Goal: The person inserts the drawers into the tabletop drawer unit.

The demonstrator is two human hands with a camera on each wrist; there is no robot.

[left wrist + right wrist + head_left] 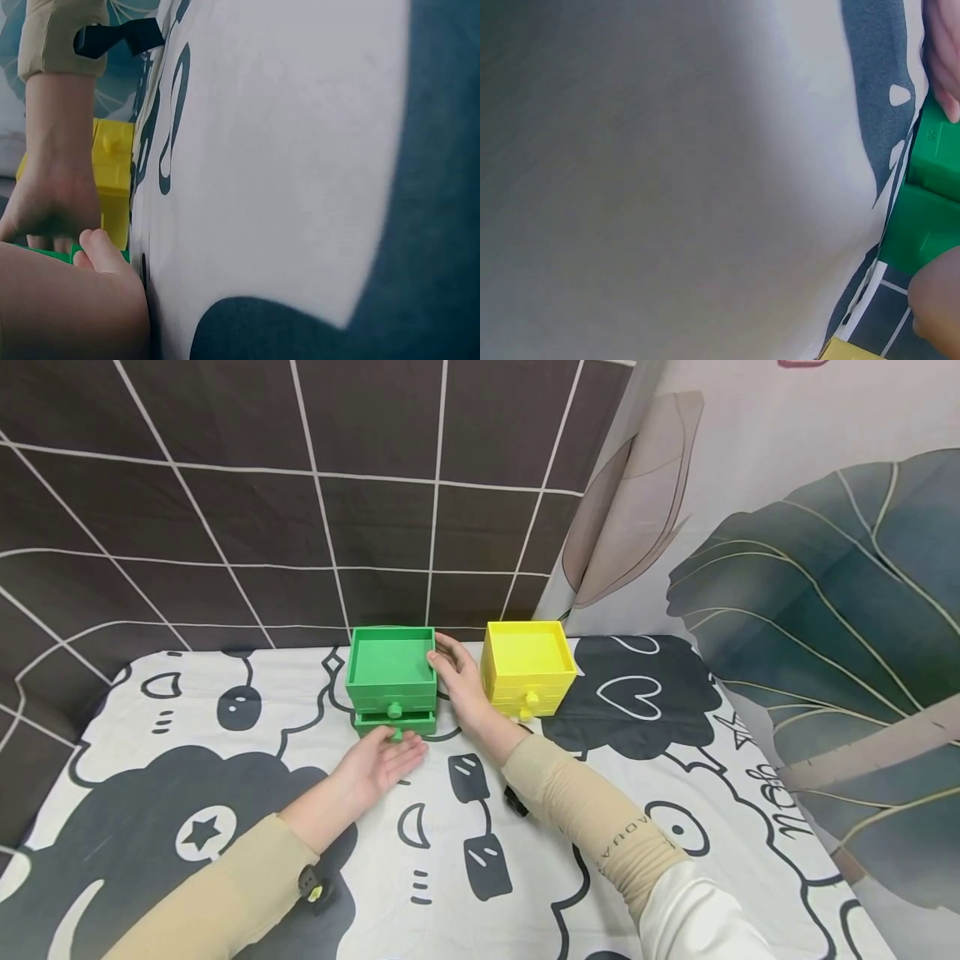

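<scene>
A small green drawer box [392, 662] with a tray-like top stands near the back edge of the covered surface. Its lower drawer [363, 724] sticks out a little, while the upper one sits flush. Palm up, my left hand [381, 768] is at the lower drawer's round knob [397, 737], which sits between thumb and index finger; the other fingers lie extended. My right hand [461, 681] steadies the box's right side, thumb on the top rim and fingers along the side wall. In the right wrist view, the box [919, 229] is only partly visible.
A matching yellow drawer box [528, 652] stands just right of my right hand. Beneath everything lies a black-and-white cartoon cloth [540, 877]. A dark gridded fabric [247, 510] rises behind the boxes, and a leaf-patterned curtain [825, 593] hangs at the right.
</scene>
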